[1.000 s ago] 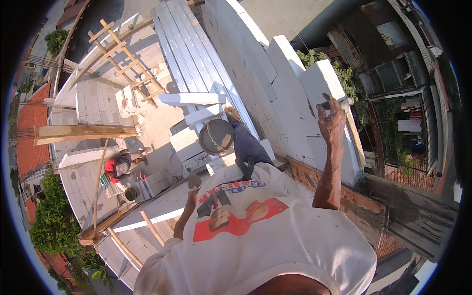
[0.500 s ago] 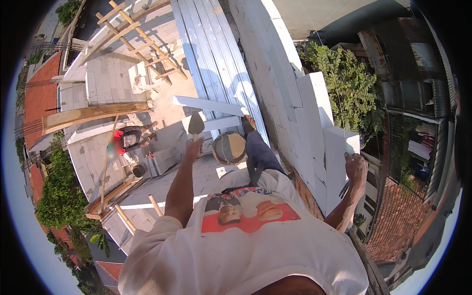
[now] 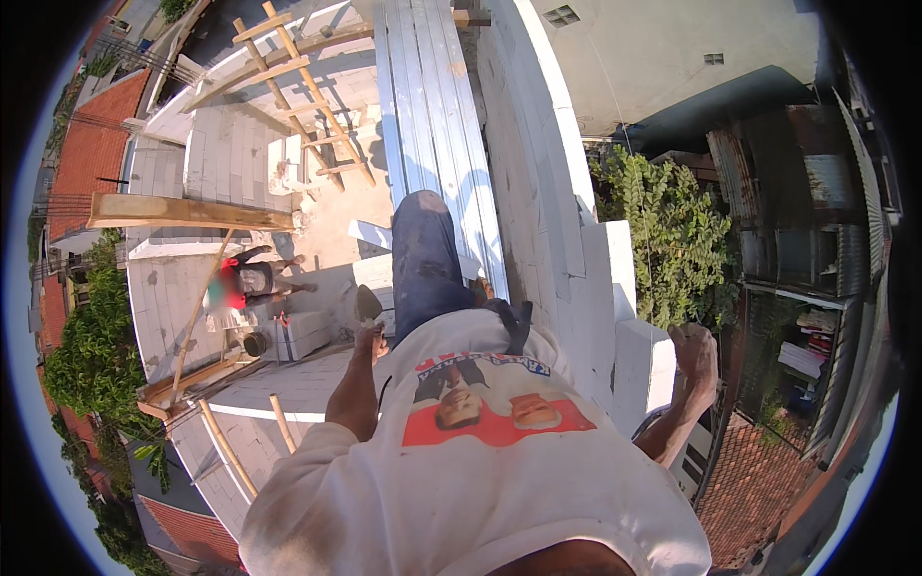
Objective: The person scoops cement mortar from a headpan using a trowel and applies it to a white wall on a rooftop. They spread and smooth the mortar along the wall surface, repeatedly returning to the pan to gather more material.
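A trowel (image 3: 368, 305) with a grey pointed blade is held upright in my left hand (image 3: 369, 342), its fingers closed round the handle. Beside the end of the light block wall (image 3: 597, 278) is my right hand (image 3: 695, 361), level with a white block (image 3: 645, 370). Its fingers are loosely bent and apart, and I see nothing in them. Between the hands, my raised leg (image 3: 423, 250) in dark blue trousers covers part of the metal decking (image 3: 437, 115).
Left and lower down, a person in red (image 3: 230, 288) bends near a dark bucket (image 3: 254, 344). A wooden ladder (image 3: 307, 96) leans beyond, and a plank (image 3: 192, 212) crosses the left. Past the wall stand a leafy tree (image 3: 663, 240) and a tiled roof (image 3: 744, 480).
My leg has lifted, hiding the round mortar bucket seen before. My right hand has come off the block's top edge. The trowel is lower and still in my left hand.
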Tool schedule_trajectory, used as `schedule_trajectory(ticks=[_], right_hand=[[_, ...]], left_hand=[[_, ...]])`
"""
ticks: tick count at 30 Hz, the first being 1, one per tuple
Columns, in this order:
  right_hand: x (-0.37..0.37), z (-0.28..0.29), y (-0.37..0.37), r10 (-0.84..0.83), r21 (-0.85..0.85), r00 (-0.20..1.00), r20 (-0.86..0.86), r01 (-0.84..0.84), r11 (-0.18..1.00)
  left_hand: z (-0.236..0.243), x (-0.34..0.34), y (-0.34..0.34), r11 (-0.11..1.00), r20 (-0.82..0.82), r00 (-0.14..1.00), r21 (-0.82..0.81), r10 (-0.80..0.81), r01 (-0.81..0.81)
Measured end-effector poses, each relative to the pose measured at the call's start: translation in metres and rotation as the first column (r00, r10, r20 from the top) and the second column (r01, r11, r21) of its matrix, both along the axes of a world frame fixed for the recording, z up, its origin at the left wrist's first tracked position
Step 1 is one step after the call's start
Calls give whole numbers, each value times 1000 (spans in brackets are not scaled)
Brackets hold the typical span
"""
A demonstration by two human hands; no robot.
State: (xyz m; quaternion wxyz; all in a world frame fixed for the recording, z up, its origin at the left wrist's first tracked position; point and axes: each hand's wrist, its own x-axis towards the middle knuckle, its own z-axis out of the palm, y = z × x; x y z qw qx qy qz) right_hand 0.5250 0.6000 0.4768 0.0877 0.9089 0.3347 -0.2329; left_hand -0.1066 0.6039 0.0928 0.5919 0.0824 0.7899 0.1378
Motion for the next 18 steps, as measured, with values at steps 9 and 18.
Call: schedule_trajectory(ticks=[9, 18], right_hand=[[-49, -27, 113, 288, 280, 920, -266, -212, 936], [-99, -148, 292, 563, 266, 689, -456, -498, 825]], left_hand=[[-29, 19, -21, 982, 28, 997, -174, 72, -66], [-10, 57, 211, 996, 47, 995, -18, -86, 87]])
